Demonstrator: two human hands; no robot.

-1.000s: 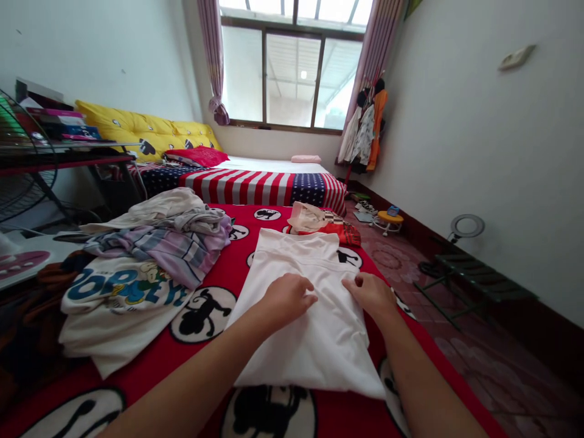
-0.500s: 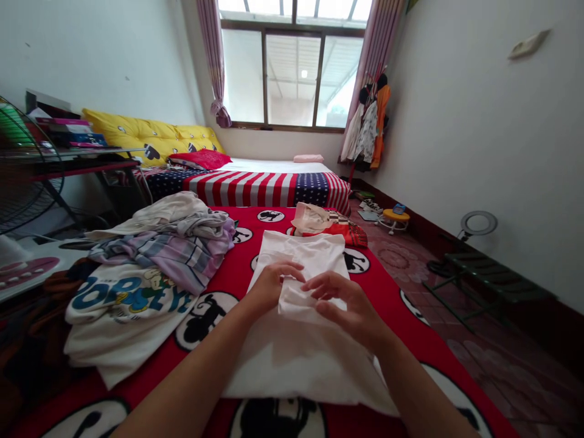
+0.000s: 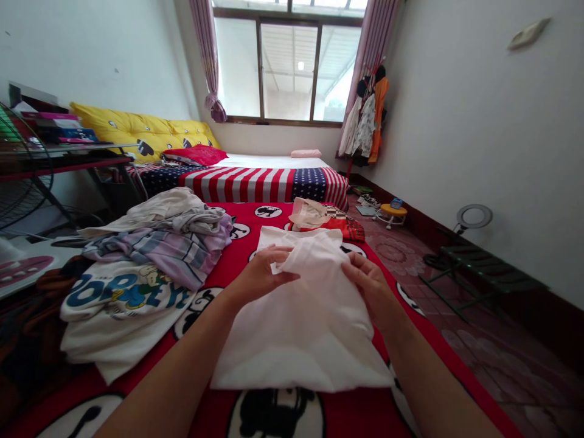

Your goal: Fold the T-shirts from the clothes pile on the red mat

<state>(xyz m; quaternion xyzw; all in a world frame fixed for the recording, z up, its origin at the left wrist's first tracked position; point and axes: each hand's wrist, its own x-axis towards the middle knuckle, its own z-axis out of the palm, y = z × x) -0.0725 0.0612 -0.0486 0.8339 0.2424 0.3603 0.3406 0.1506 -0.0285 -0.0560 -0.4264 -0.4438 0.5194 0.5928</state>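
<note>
a white cloth (image 3: 296, 340) is laid on a red blanket (image 3: 456, 371), right in front of the person, and its top part is bunched and lifted a little between two hands. a fold of the cloth is held by the left hand (image 3: 263, 274), with the fingers bent over it and the thumb set below, so the hand is only part way closed. the right side of the same fold is pinched by the right hand (image 3: 370, 281), with the fingers curled close to the cloth; how hard it is squeezed cannot be told.

black shapes in white rings are shown on the blanket. to the left of the cloth, a big messy pile of clothes (image 3: 157, 243) is heaped up, and a white shirt with blue letters (image 3: 109, 328) is seen at its near side. just past the far end of the cloth, some beige and red clothes (image 3: 328, 222) are laid. farther back, a bed (image 3: 237, 182) is covered with stars and stripes. on the floor to the right, a small yellow stool (image 3: 393, 210) is seen.
</note>
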